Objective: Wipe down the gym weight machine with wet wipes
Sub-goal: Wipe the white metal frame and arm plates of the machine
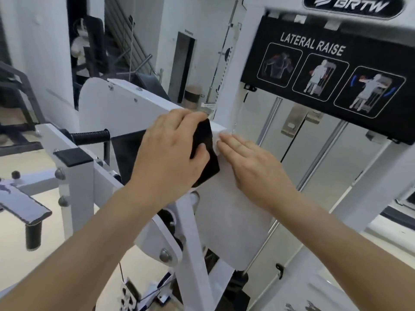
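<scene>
The white lateral raise machine (pixel 125 104) fills the view, with a white cover plate (pixel 224 216) in the middle. My left hand (pixel 170 151) grips a flat black packet (pixel 205 153) and holds it against the plate's top edge. My right hand (pixel 253 167) lies flat on the plate with straight fingers. Its fingertips press a crumpled white wipe (pixel 216 142) against the machine, right beside the black packet. Most of the wipe is hidden under the fingers.
A black instruction placard (pixel 314 70) reading LATERAL RAISE hangs at upper right above the chrome guide rods (pixel 269 122). A black rubber handle (pixel 92 135) sticks out at left. Another person (pixel 78 50) stands far back by the stairs. Tan floor lies below.
</scene>
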Demonstrator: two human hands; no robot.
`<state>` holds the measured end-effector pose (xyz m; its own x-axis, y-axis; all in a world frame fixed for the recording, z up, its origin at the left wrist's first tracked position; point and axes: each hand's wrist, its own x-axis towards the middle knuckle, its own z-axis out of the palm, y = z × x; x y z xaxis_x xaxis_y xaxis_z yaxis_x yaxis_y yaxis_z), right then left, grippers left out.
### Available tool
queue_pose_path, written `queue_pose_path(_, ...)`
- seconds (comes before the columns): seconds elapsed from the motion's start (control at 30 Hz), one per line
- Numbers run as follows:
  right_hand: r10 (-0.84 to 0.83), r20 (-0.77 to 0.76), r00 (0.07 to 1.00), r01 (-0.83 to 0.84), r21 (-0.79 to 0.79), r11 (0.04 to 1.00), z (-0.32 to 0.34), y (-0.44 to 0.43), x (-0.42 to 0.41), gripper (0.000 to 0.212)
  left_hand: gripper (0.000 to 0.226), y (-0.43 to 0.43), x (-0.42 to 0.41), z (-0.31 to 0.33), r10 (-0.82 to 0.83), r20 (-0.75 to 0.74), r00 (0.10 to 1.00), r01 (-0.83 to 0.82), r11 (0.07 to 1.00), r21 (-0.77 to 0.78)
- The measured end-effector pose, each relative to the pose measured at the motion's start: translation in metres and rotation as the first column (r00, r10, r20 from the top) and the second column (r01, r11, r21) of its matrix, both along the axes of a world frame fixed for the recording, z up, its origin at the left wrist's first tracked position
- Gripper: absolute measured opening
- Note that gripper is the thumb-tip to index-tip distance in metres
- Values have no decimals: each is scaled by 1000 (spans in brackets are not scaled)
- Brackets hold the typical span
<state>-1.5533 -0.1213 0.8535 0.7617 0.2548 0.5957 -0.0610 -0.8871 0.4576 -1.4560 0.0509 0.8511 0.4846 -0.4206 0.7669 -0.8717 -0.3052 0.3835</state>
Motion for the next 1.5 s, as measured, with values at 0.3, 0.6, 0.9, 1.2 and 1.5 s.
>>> queue_pose_path(0.3,67,202,977,-211,884,416,53,45,20,25,64,19,22,-6,-303,-155,940,285,950,-132)
queue_pose_path(0.6,250,127,960,-279,513,812,-10,103,20,51,62,44,45,-20,-562,-258,786,481,818,-316)
queue_pose_path(0.9,-213,-652,728,368,110,923,96,124,79,56,44,44,78,-17,-487,-283,826,382,854,-354)
queue_pose_path(1.2,-433,-711,553,408,-222,885,39,160,182,36,55,81,127,-33,167,-187,968,-100,941,322)
queue_pose_path(1.5,-197,-330,923,-8,-528,849,-3,133,142,44,46,83,118,-55,104,-99,990,-110,993,-51)
